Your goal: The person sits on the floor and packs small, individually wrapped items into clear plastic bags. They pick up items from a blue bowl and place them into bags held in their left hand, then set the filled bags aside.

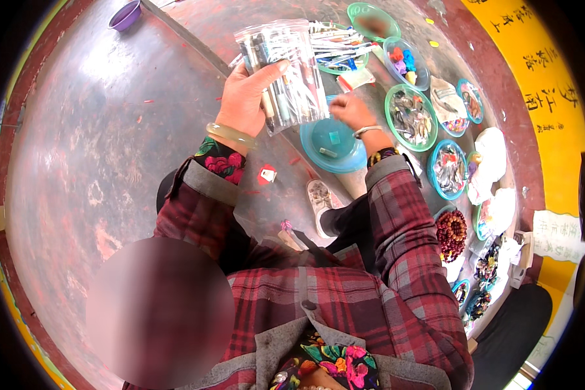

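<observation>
A clear zip bag (304,84) full of slim, pen-like sticks stands tilted in my left hand (244,97). The left thumb presses on its front and the fingers go behind it. My right hand (353,112) is just right of the bag's lower corner, over a blue basin (346,159). Its fingers are curled together, and whatever they may hold is too small to make out. Inside the basin lie a small teal square (334,137) and a small pale piece (327,153). Beyond the bag, more slim sticks (338,44) fill a green basket.
Several round baskets line the right side, among them a green basket (389,117) of small packets and a blue-rimmed one (447,190). Dark red bead strings (451,235) lie nearer me. A purple basin (125,15) stands far left. A red and white packet (266,174) lies on the floor.
</observation>
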`<move>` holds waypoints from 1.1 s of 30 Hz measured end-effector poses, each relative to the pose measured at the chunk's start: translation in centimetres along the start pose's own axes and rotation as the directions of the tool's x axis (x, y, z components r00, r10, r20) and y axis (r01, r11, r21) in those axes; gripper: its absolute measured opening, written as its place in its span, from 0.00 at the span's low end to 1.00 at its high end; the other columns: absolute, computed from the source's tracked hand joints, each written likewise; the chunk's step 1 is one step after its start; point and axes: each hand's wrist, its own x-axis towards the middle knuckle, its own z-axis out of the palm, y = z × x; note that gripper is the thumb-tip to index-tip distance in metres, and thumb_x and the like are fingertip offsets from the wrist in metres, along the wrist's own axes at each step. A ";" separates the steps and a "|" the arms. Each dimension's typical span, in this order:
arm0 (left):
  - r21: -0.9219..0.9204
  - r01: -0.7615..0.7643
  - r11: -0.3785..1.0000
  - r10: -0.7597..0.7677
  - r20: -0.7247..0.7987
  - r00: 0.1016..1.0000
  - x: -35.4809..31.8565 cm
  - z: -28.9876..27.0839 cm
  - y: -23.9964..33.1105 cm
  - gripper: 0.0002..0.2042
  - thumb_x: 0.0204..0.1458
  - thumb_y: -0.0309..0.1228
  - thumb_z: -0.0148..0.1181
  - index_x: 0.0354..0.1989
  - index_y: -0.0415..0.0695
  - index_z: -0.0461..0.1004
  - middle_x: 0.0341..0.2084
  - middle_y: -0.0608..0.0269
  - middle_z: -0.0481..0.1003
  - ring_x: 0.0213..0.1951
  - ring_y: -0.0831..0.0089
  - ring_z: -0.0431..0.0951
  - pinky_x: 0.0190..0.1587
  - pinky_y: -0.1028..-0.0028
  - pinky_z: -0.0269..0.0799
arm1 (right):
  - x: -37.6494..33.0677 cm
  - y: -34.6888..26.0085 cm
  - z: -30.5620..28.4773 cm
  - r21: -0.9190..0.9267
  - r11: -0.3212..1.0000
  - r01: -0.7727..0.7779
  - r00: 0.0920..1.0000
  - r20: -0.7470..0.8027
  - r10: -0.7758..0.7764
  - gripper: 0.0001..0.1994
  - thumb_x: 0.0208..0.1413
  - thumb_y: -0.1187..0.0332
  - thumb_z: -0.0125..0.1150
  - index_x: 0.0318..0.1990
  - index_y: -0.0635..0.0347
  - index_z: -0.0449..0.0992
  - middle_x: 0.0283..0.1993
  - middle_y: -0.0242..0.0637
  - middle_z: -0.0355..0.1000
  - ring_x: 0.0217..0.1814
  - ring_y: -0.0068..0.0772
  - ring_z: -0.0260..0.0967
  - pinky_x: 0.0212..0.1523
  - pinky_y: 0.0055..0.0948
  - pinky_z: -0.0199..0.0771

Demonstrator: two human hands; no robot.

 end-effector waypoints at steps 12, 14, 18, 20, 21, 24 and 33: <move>-0.077 -0.045 0.996 0.042 -0.035 0.999 0.1 -1.1 2.8 0.11 0.48 0.22 0.57 0.41 0.37 0.69 0.35 0.58 0.75 0.35 0.70 0.77 0.39 0.71 0.74 | -1.9 6.7 9.7 -0.746 0.651 -0.142 0.948 0.088 0.307 0.11 0.46 0.64 0.57 0.36 0.55 0.78 0.42 0.46 0.73 0.45 0.47 0.71 0.44 0.37 0.71; -0.109 -0.039 0.993 0.039 -0.005 0.999 0.0 -0.9 2.8 0.11 0.48 0.23 0.57 0.41 0.37 0.69 0.35 0.59 0.75 0.35 0.71 0.77 0.39 0.71 0.74 | -1.4 6.2 8.9 -0.662 0.731 -0.165 0.960 0.062 0.272 0.09 0.44 0.66 0.57 0.34 0.55 0.78 0.38 0.46 0.73 0.41 0.47 0.71 0.42 0.38 0.71; -0.131 -0.024 0.991 0.023 -0.013 1.000 0.3 -1.2 2.5 0.11 0.49 0.24 0.57 0.41 0.38 0.69 0.34 0.60 0.74 0.35 0.71 0.76 0.39 0.71 0.74 | 0.9 3.0 4.9 0.147 0.917 -0.370 0.911 0.251 0.328 0.15 0.40 0.71 0.63 0.39 0.61 0.74 0.29 0.43 0.75 0.30 0.36 0.74 0.30 0.31 0.75; -0.136 -0.020 0.990 0.017 -0.021 1.000 0.1 -1.3 2.7 0.11 0.49 0.24 0.57 0.41 0.38 0.69 0.34 0.60 0.74 0.35 0.71 0.76 0.38 0.71 0.74 | 0.0 -1.9 2.5 0.654 0.713 -0.252 0.968 0.168 0.188 0.22 0.39 0.76 0.64 0.46 0.64 0.69 0.29 0.42 0.73 0.27 0.30 0.73 0.26 0.26 0.75; -0.134 -0.019 0.991 0.016 -0.021 1.000 0.0 -1.3 2.9 0.11 0.49 0.24 0.57 0.41 0.38 0.69 0.34 0.60 0.74 0.35 0.71 0.76 0.38 0.71 0.74 | -1.1 -4.9 1.1 0.759 0.631 -0.160 0.987 0.126 0.100 0.23 0.42 0.77 0.62 0.49 0.64 0.65 0.31 0.43 0.73 0.29 0.32 0.74 0.28 0.26 0.76; -0.162 0.019 0.987 -0.023 -0.023 0.999 0.0 -1.3 2.5 0.11 0.50 0.25 0.56 0.42 0.39 0.69 0.35 0.60 0.74 0.36 0.71 0.76 0.38 0.70 0.74 | -4.3 -9.7 -2.1 0.931 0.364 -0.011 0.995 0.048 -0.092 0.22 0.46 0.79 0.56 0.52 0.64 0.63 0.37 0.46 0.72 0.36 0.36 0.74 0.33 0.24 0.76; -0.230 0.155 0.961 -0.163 -0.017 0.986 0.2 -0.4 1.0 0.11 0.52 0.26 0.53 0.43 0.39 0.69 0.36 0.59 0.74 0.38 0.68 0.76 0.40 0.65 0.75 | -7.7 -11.1 -3.2 0.986 0.103 0.129 0.954 -0.095 -0.284 0.15 0.51 0.79 0.55 0.48 0.62 0.67 0.41 0.47 0.72 0.43 0.37 0.72 0.34 0.24 0.74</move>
